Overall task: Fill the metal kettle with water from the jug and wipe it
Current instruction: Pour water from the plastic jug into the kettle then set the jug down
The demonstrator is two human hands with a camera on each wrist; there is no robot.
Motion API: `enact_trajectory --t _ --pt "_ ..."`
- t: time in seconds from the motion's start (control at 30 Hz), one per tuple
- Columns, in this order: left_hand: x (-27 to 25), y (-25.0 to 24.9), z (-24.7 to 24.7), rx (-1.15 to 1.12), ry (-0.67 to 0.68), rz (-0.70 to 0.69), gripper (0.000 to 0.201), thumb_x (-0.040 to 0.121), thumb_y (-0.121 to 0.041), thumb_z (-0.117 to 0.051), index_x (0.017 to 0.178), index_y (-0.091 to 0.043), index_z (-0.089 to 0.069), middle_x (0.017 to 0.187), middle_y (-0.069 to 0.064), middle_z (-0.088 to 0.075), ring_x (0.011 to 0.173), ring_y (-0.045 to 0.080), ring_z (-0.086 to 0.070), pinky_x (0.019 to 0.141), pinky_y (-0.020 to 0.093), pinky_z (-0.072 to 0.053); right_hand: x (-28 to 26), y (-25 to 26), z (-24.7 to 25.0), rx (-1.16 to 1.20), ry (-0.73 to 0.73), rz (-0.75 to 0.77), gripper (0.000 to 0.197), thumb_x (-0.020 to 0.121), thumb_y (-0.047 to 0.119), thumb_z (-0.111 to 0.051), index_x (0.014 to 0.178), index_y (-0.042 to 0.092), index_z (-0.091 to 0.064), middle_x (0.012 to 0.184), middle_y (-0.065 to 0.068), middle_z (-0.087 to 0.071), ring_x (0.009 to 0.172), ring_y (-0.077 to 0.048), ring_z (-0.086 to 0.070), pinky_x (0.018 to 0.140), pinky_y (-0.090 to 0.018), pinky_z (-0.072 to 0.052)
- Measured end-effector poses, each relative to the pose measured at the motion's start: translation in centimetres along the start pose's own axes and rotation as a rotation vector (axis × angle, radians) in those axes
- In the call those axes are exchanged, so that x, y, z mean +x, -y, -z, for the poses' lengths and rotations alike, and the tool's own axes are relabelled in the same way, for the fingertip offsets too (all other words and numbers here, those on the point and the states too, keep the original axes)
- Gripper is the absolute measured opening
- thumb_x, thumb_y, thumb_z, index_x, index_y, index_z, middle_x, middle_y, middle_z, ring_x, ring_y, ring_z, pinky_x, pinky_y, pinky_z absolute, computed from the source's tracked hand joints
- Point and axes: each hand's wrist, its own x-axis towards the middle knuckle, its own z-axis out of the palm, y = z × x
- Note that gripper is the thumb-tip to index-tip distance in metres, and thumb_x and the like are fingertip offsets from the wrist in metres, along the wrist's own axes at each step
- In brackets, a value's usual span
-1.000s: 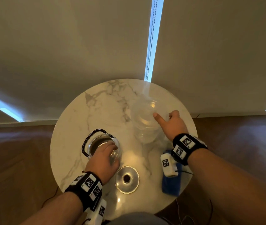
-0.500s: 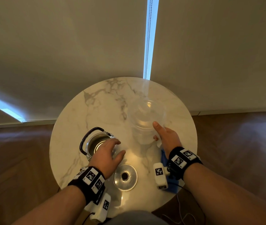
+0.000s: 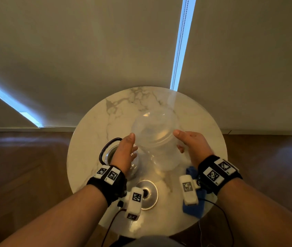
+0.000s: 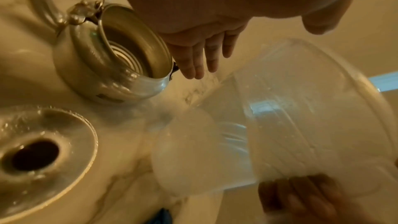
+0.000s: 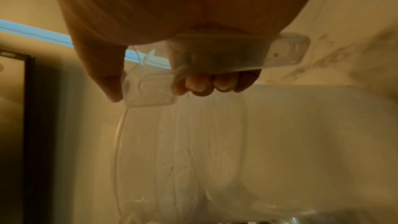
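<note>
The clear plastic jug [image 3: 155, 138] is held above the marble table [image 3: 91, 125], tilted with its mouth away from me. My right hand [image 3: 186, 142] grips the jug's clear handle [image 5: 217, 57], fingers curled round it. My left hand [image 3: 129, 147] lies with straight fingers [image 4: 200, 60] along the jug's left side. The metal kettle [image 3: 108, 155] stands open below the left hand, its black handle folded to the left; the ribbed bottom shows inside the kettle [image 4: 120, 57]. Its lid [image 3: 147, 192] lies knob-down near the front edge.
A blue cloth [image 3: 193, 208] lies at the table's front right edge, under my right wrist. Thin cables hang from both wrist cameras over the front edge. Behind the round table is a wall with closed blinds; wooden floor surrounds it.
My right hand has taken the jug's handle and raised the jug off the table. My left hand left the kettle's rim and moved up to the jug's left side.
</note>
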Motion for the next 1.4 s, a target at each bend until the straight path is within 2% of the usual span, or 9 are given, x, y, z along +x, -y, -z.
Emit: enact_trajectory --t 0.17,0.3,0.43,0.6,0.73,0.87,1.0,1.17,1.4 --pt "-1.1 -0.2 0.2 -0.137 -0.005 -0.002 0.039 0.096 -0.047 -0.061 0.129 -0.027 -0.062 0.119 -0.001 -0.075 0.114 0.021 -0.068 0.088 0.035 -0.052 -1.2 1.0 -1.2 -0.084 0.076 0.075 0.070 0.078 0.051 -0.077 0.063 -0.009 -0.045 0.061 -0.013 -0.044 0.058 -0.022 -0.041 0.065 -0.035 -0.042" --pt "-2.4 0.8 0.9 -0.117 0.057 -0.024 0.037 0.094 -0.038 -0.065 0.128 -0.021 -0.063 0.112 0.002 -0.078 0.102 0.021 -0.074 0.085 0.037 -0.056 -1.5 0.8 -1.3 -0.228 0.095 0.109 0.062 0.068 0.062 -0.081 0.054 0.011 -0.050 0.053 0.000 -0.045 0.053 -0.017 -0.045 0.060 -0.033 -0.042" --pt "-3.4 2.3 1.4 -0.116 0.171 -0.046 0.056 0.085 -0.040 -0.075 0.135 -0.020 -0.059 0.124 0.008 -0.074 0.111 0.027 -0.072 0.086 0.039 -0.059 -1.6 0.9 -1.5 -0.363 0.041 0.102 0.081 0.056 0.077 -0.079 0.064 -0.001 -0.058 0.056 -0.011 -0.055 0.055 -0.021 -0.055 0.061 -0.043 -0.051" --pt "-3.5 3.4 1.6 -0.113 0.183 -0.042 0.069 0.078 -0.047 -0.080 0.136 -0.016 -0.059 0.126 0.012 -0.072 0.116 0.032 -0.069 0.100 0.052 -0.055 -1.8 1.2 -2.1 -0.520 -0.047 0.077 0.069 0.059 0.074 -0.079 0.063 0.007 -0.061 0.065 -0.014 -0.065 0.068 -0.033 -0.065 0.065 -0.052 -0.058" --pt "-3.6 3.7 1.7 -0.125 0.187 -0.026 0.058 0.083 -0.042 -0.074 0.134 -0.018 -0.060 0.124 0.011 -0.073 0.114 0.029 -0.070 0.094 0.043 -0.058 -2.1 1.7 -2.8 -0.558 -0.092 0.071 0.065 0.059 0.071 -0.082 0.063 0.009 -0.061 0.065 -0.014 -0.064 0.060 -0.025 -0.061 0.061 -0.049 -0.056" --pt "-3.6 3.9 2.0 -0.153 0.183 -0.003 0.060 0.083 -0.041 -0.075 0.135 -0.015 -0.059 0.122 0.013 -0.073 0.113 0.032 -0.071 0.099 0.049 -0.056 -2.3 1.8 -3.0 -0.586 -0.090 0.085 0.061 0.060 0.072 -0.079 0.063 0.014 -0.063 0.063 -0.009 -0.062 0.059 -0.019 -0.058 0.062 -0.047 -0.056" --pt "-3.4 4.1 2.1 -0.153 0.169 0.024 0.059 0.081 -0.042 -0.078 0.131 -0.016 -0.061 0.119 0.013 -0.074 0.110 0.033 -0.072 0.100 0.052 -0.055 -2.2 2.0 -3.2 -0.616 -0.071 0.127 0.049 0.064 0.071 -0.078 0.085 0.028 -0.066 0.067 0.002 -0.065 0.067 -0.018 -0.064 0.065 -0.040 -0.057" --pt "-3.2 4.7 2.1 -0.143 0.142 0.033 0.060 0.081 -0.046 -0.077 0.129 -0.013 -0.062 0.117 0.013 -0.076 0.107 0.031 -0.073 0.098 0.049 -0.057 -1.3 1.3 -3.1 -0.647 -0.009 0.131 0.076 0.061 0.081 -0.072 0.127 0.046 -0.061 0.066 0.009 -0.055 0.069 -0.012 -0.060 0.079 -0.034 -0.056" --pt "-2.7 5.6 2.5 -0.153 0.131 0.053 0.066 0.078 -0.050 -0.078 0.129 -0.012 -0.062 0.117 0.013 -0.076 0.109 0.030 -0.073 0.100 0.048 -0.056 -0.9 1.5 -3.6 -0.672 0.051 0.092 0.065 0.063 0.078 -0.070 0.120 0.047 -0.070 0.073 0.013 -0.054 0.072 -0.006 -0.057 0.075 -0.028 -0.047"
